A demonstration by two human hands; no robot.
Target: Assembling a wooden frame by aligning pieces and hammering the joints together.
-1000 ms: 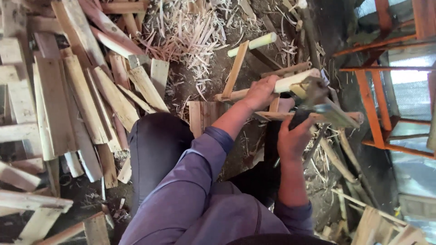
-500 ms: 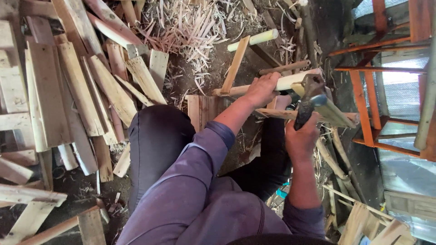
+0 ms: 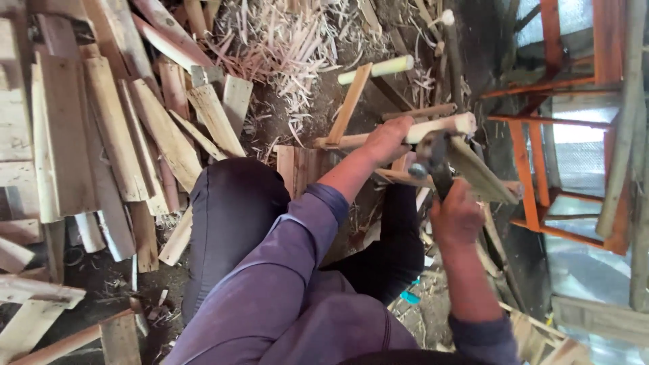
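A large heap of split wooden planks (image 3: 101, 135) is spread well away from both grips, on the left hand's side. A painted orange chair frame (image 3: 541, 135) is seen on the opposite side, beyond the right hand. Pale wood shavings (image 3: 291, 47) are scattered on the ground past the gripped work, and a loose pale rod (image 3: 378, 67) is lying among them.

A frame of pale round wooden sticks (image 3: 351, 108) is held at the centre. Its long peeled stick (image 3: 439, 126) is clasped by the left hand (image 3: 387, 138), the fingers being wrapped closed around the stick near its middle, with the cut end projecting just past the grip toward the orange frame.

A dark-handled hatchet (image 3: 439, 165) is gripped by the right hand (image 3: 456, 216), the fist being closed tight on the handle. Its head is held just below the clasped stick, close to the left hand; whether blade and stick touch cannot be told.
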